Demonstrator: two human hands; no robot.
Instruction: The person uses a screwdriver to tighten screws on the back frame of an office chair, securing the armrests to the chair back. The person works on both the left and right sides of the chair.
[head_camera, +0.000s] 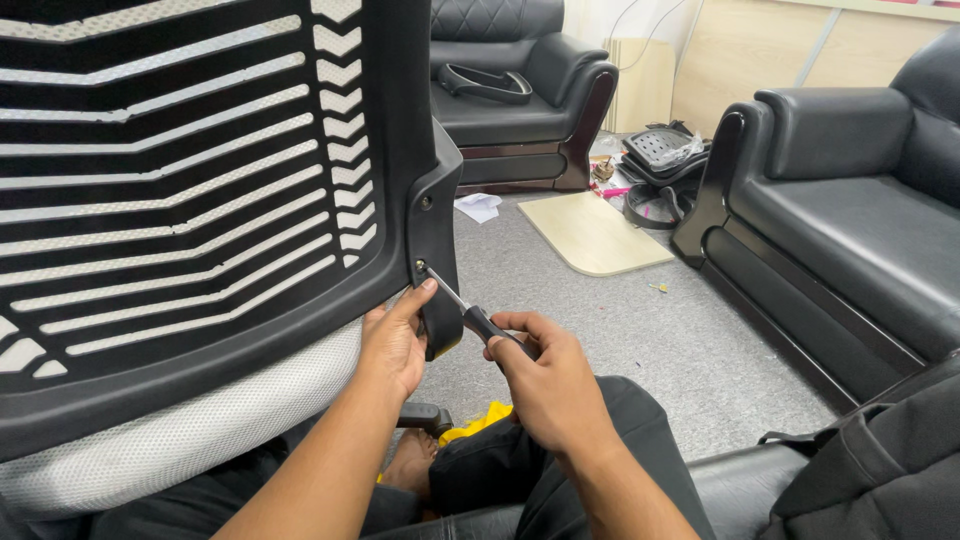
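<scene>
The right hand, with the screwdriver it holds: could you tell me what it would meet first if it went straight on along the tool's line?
The right hand points its screwdriver up-left, tip seemingly already at a screw in the black chair-back bracket.
</scene>
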